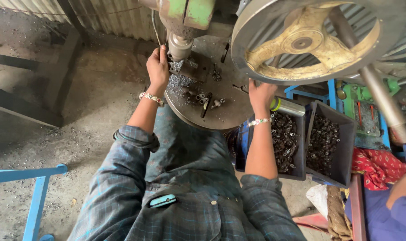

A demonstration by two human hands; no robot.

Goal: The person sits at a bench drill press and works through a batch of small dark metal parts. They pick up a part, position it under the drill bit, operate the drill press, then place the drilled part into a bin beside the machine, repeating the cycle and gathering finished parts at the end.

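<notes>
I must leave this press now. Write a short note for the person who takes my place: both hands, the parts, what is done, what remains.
Left hand: at the press ram, fingers by the die block; whether it holds a part cannot be seen.
Right hand: raised to the rim of the big flywheel.
Parts: a few small metal pieces and shavings lie on the round press table. Two dark bins at the right are full of small parts.
Done or left: the pictures do not show which bin holds pressed parts.

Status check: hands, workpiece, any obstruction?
Left hand at the press spindle, holding something small. Right hand on the big handwheel rim. No obstruction visible.
</notes>
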